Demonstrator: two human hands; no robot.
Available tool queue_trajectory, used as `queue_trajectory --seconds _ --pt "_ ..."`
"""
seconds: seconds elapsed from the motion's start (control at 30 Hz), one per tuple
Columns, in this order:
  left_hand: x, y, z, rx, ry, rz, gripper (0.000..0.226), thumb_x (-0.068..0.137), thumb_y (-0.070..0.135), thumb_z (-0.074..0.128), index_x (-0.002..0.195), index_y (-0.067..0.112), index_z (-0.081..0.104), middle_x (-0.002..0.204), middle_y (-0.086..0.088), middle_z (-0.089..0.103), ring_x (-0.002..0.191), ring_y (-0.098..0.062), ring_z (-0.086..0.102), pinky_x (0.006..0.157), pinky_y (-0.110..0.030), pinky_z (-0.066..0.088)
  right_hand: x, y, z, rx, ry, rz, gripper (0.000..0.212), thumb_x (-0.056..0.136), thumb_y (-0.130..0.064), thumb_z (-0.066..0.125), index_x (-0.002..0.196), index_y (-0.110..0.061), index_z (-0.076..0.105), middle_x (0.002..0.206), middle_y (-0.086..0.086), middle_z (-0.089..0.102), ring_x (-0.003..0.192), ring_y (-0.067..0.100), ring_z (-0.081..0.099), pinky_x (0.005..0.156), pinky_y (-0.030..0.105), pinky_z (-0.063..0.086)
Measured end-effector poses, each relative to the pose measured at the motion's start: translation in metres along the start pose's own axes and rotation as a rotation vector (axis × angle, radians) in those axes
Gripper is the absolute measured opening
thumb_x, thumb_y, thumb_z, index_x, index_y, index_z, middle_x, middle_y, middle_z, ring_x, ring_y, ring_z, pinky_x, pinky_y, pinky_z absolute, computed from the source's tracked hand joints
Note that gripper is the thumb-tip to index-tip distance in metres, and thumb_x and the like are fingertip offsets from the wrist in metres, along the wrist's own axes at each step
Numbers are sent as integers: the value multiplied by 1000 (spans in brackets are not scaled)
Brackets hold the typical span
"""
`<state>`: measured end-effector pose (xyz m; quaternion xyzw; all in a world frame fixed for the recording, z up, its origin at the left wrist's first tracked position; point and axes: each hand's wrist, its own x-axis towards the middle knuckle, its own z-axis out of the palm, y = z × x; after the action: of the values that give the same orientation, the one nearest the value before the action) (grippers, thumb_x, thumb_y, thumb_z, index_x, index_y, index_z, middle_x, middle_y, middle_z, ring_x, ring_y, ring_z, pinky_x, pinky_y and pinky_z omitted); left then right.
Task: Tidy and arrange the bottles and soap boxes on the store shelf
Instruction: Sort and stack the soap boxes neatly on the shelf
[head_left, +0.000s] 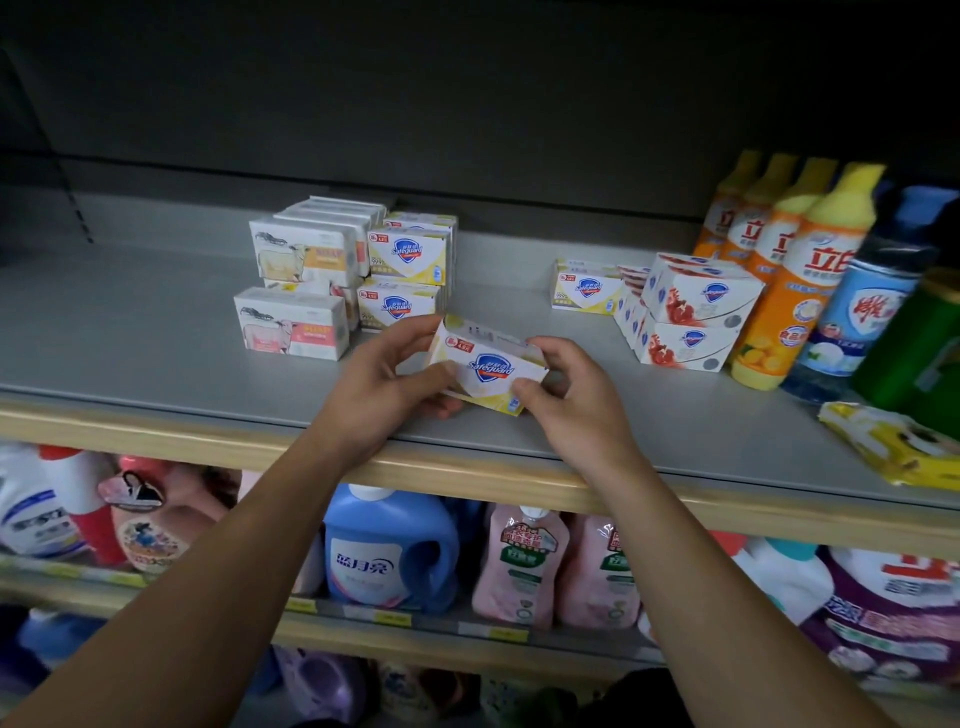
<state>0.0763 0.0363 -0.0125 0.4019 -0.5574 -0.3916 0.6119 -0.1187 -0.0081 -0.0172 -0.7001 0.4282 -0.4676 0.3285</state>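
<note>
2 bare forearms, no sleeves, unadorned hands

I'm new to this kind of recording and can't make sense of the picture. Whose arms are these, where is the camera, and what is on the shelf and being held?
There is no machine here: a person wears a camera on the head, looking forward and down, so the two bare arms are their own. The left hand and right hand together hold a yellow-and-white Safeguard soap box by its ends, above the grey shelf. On the shelf stand stacked sheep-picture soap boxes, more yellow Safeguard boxes, red-and-white Safeguard boxes and, at the right, orange dish-soap bottles with yellow caps. Below are detergent jugs, such as a blue one.
</note>
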Motion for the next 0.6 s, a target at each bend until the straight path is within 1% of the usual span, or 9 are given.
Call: queue_trajectory --seconds 0.07,0.13,0.2,0.23,0.3,0.33,0.43,0.5,0.6 --pt "-2 0 2 40 21 34 44 79 26 69 119 11 59 116 -7 68 77 -37 71 75 -46 60 -2 -2 -2 -19 16 -31 40 85 -8 70 114 -32 56 110 -20 64 82 16 69 80 33 55" --pt "-3 0 1 109 41 67 37 81 29 71 112 12 62 112 -4 66 87 -33 71 84 -52 57 -5 -3 -3 -35 -7 -59 43 84 -6 69 113 -34 53 111 -24 61 79 14 68 73 29 53" --pt "-3 0 -2 156 48 93 27 82 26 74 105 16 65 112 5 64 98 -24 67 89 -55 54 -7 -3 -2 -37 -41 -74 46 83 -7 70 114 -34 52 112 -19 63 81 12 68 71 28 53" --pt "-3 0 -2 178 47 114 23 81 23 73 103 18 66 114 7 63 104 -20 64 90 -55 53 -7 -3 -1 -40 -50 -77 47 82 -7 71 115 -34 51 113 -12 64 84 12 68 72 28 54" --pt "-2 1 -1 208 42 139 22 80 21 73 101 21 67 117 7 62 112 -16 60 91 -55 53 -7 -6 0 -92 -35 -103 49 80 -9 73 119 -30 51 116 -2 64 93 14 66 79 32 55" --pt "-1 2 0 210 39 132 22 79 22 73 101 22 67 117 7 63 114 -18 60 91 -56 53 -7 -7 1 -165 -3 -141 50 78 -11 75 121 -27 53 119 -2 61 100 15 61 85 33 53" --pt "1 6 8 154 29 64 23 77 25 77 99 22 69 112 4 64 105 -33 64 88 -57 54 -8 -12 2 -466 94 -305 55 75 -23 79 125 -21 56 124 -4 57 114 16 43 94 29 39" --pt "5 7 17 120 17 46 25 78 25 78 100 19 68 106 0 65 93 -33 68 84 -54 56 -8 -14 0 -561 80 -390 54 76 -26 78 126 -22 58 125 -4 57 114 19 42 95 29 35" --pt "17 9 31 105 -44 17 14 88 17 67 102 16 66 102 -10 66 81 -28 70 74 -37 61 -2 -12 -12 -611 64 -404 48 81 -22 73 127 -22 58 120 -2 59 108 23 48 90 35 40"
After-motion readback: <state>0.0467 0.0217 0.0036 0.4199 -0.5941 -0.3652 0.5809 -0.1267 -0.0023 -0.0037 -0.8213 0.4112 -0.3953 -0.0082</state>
